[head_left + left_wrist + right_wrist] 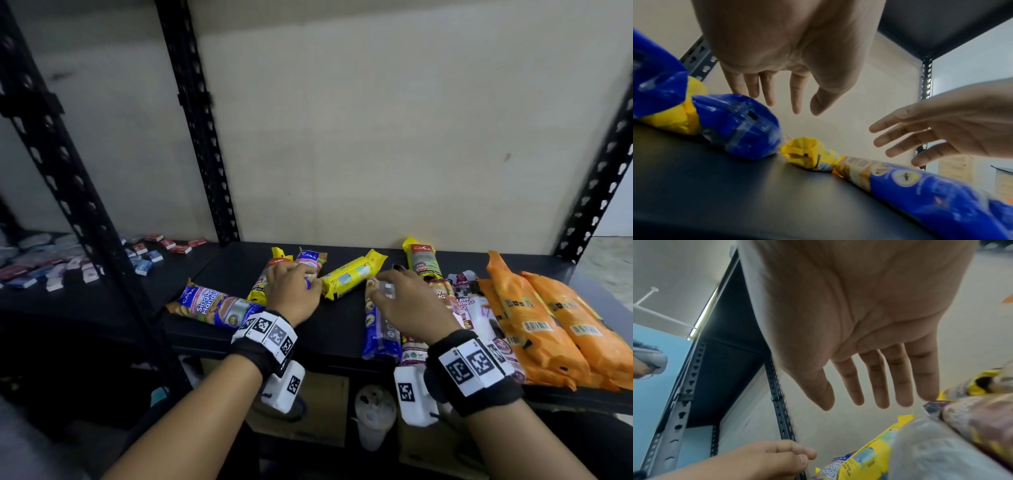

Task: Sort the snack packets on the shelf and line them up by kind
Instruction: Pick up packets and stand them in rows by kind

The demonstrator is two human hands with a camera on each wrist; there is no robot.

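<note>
Snack packets lie scattered on the black shelf [335, 329]. My left hand [301, 274] hovers with relaxed fingers over a small blue packet [311, 260] and a yellow packet [260, 284]; in the left wrist view the left hand [789, 104] hangs just above the blue packet [740, 126] and holds nothing. My right hand [390, 284] is spread, empty, over a long blue packet [380, 329]; its fingers [881, 392] are straight. Between the hands lies another yellow packet [352, 277]. A large blue packet [212, 305] lies at the left.
Orange packets [548, 318] lie side by side at the right, with white and purple packets [476, 308] beside them. A yellow packet [421, 258] leans at the back wall. Small red and blue boxes [147, 257] cover the neighbouring shelf. A black upright [202, 137] stands behind.
</note>
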